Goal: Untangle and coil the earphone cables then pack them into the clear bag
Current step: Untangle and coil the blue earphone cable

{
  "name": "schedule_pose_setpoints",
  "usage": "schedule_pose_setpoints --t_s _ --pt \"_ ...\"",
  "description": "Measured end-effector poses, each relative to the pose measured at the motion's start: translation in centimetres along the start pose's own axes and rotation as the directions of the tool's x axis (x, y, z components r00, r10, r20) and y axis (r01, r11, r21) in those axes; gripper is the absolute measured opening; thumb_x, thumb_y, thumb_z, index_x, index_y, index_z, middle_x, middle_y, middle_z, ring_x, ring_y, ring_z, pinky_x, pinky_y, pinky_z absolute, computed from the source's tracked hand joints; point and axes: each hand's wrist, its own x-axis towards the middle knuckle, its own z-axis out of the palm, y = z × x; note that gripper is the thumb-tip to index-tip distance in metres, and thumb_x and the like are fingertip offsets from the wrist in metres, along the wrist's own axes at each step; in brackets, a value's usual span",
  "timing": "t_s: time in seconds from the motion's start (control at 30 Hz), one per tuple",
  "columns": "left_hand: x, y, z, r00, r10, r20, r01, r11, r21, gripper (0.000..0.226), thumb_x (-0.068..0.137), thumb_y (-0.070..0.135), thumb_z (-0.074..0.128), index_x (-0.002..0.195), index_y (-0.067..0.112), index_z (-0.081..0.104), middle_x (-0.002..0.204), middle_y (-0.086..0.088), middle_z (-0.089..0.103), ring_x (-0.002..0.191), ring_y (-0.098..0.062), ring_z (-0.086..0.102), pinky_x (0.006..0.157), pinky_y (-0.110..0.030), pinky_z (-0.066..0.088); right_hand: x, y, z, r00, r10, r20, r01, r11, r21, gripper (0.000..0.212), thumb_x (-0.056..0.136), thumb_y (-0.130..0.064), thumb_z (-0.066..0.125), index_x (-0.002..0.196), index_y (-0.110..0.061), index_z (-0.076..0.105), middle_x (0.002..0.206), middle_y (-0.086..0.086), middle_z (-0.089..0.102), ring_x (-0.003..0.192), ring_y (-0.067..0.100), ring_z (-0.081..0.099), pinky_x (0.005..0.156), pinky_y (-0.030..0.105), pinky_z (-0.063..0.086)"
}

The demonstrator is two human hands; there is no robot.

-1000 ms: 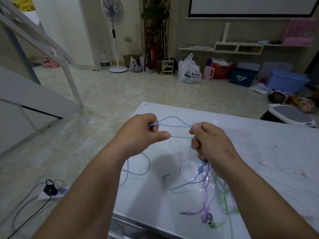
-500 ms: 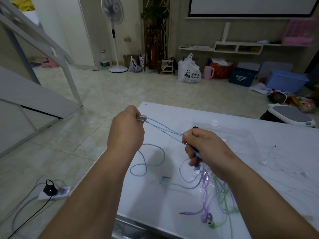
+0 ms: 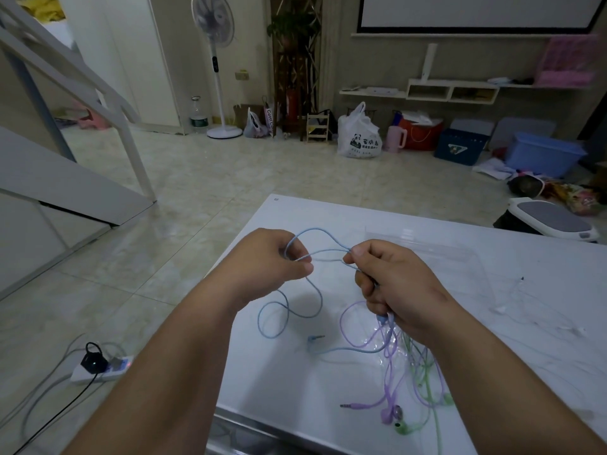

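Observation:
A blue earphone cable (image 3: 315, 233) runs in loops between my hands above the white table (image 3: 542, 257). My left hand (image 3: 267, 257) pinches one end of the loops. My right hand (image 3: 391, 284) grips the other end, along with a bunch of purple cable (image 3: 389, 394) and green cable (image 3: 427, 385) that hang from it onto the table. The blue cable's slack (image 3: 272, 318) and its plug (image 3: 313, 339) lie on the table below my hands. The clear bag (image 3: 460, 254) lies flat behind my right hand.
A white earphone cable (image 3: 512, 300) lies on the table at the right. A power strip (image 3: 98, 366) with cords sits on the floor at the left. The table's left edge is under my left forearm. Bags, bins and a fan stand far behind.
My left hand swung out to the left and came back toward the right hand, laying another loop of blue cable. More blue slack has been drawn up off the table.

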Motion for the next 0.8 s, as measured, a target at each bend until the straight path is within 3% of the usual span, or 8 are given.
schedule_pose_setpoints --t_s 0.07,0.17,0.33,0.47,0.53,0.6,0.67,0.8 --pt "0.1 0.3 0.1 0.998 0.034 -0.056 -0.037 0.998 -0.041 0.007 0.078 0.020 0.075 0.076 0.021 0.068 0.083 -0.002 0.069 0.063 -0.010 0.055 0.046 -0.014 0.038 0.0 0.0 0.0 1.000 0.011 0.002 -0.011 1.000 0.012 0.022 0.101 -0.022 0.048 0.094 -0.006 0.062 0.054 0.002 0.046 0.042 0.014 0.027 0.042 0.025 0.027" --pt "0.3 0.1 0.3 0.985 0.066 -0.156 -0.060 0.997 0.046 0.006 0.080 0.023 0.070 0.077 0.023 0.066 0.090 -0.001 0.067 0.063 -0.009 0.052 0.050 -0.021 0.037 0.1 0.1 -0.1 1.000 0.022 -0.002 -0.022 1.000 0.009 0.023 0.101 -0.024 0.048 0.093 -0.009 0.063 0.054 0.000 0.045 0.046 0.014 0.025 0.044 0.026 0.024" --pt "0.4 -0.2 0.6 0.991 0.090 -0.099 -0.084 0.994 0.066 0.012 0.081 0.026 0.071 0.083 0.033 0.061 0.106 0.010 0.064 0.101 -0.004 0.058 0.084 -0.028 0.046 -0.1 -0.2 -0.1 1.000 0.031 0.007 -0.031 0.997 0.064 0.022 0.100 -0.019 0.047 0.086 -0.010 0.061 0.055 0.003 0.046 0.044 0.014 0.025 0.044 0.025 0.024" --pt "0.2 0.5 0.9 0.985 0.151 -0.077 -0.152 0.988 -0.010 0.009 0.087 0.023 0.067 0.078 0.023 0.063 0.072 0.003 0.063 0.056 -0.002 0.049 0.058 -0.021 0.038 -0.2 -0.6 0.0 1.000 0.020 0.007 -0.020 0.997 0.073 0.022 0.097 -0.015 0.046 0.079 -0.009 0.057 0.056 0.009 0.051 0.041 0.016 0.031 0.044 0.026 0.028" --pt "0.2 0.8 0.9 0.981 0.165 -0.099 -0.172 0.983 -0.066 0.013 0.088 0.021 0.065 0.075 0.020 0.063 0.066 -0.007 0.061 0.053 -0.009 0.047 0.054 -0.026 0.041 -0.2 -0.5 -0.1 1.000 0.014 0.006 -0.015 0.999 0.037 0.021 0.097 -0.015 0.048 0.081 -0.009 0.060 0.057 0.008 0.055 0.041 0.017 0.035 0.045 0.027 0.031" --pt "0.1 1.1 0.7 0.978 0.140 -0.152 -0.165 0.973 -0.163 0.017 0.089 0.019 0.064 0.072 0.020 0.061 0.055 0.003 0.051 0.049 -0.012 0.045 0.049 -0.025 0.041 -0.2 -0.4 -0.2 1.000 0.014 0.003 -0.014 1.000 0.009 0.020 0.097 -0.017 0.050 0.083 -0.010 0.063 0.058 0.008 0.056 0.041 0.017 0.037 0.045 0.027 0.032" --pt "0.2 1.3 0.6 0.971 0.110 -0.212 -0.156 0.965 -0.213 0.019 0.089 0.017 0.064 0.070 0.019 0.061 0.046 0.014 0.041 0.041 -0.006 0.035 0.042 -0.016 0.030 -0.3 -0.5 -0.3 1.000 0.016 -0.003 -0.016 1.000 0.009 0.020 0.097 -0.018 0.051 0.084 -0.009 0.063 0.058 0.008 0.056 0.041 0.016 0.036 0.044 0.027 0.031" --pt "0.4 1.2 0.4 0.934 0.061 -0.352 -0.156 0.956 -0.249 0.018 0.089 0.017 0.064 0.071 0.017 0.061 0.046 0.013 0.039 0.036 -0.003 0.030 0.039 -0.015 0.025 -0.4 -0.7 -0.3 1.000 0.011 -0.012 -0.011 1.000 0.007 0.020 0.097 -0.018 0.051 0.086 -0.007 0.063 0.057 0.007 0.055 0.040 0.016 0.035 0.044 0.027 0.030"
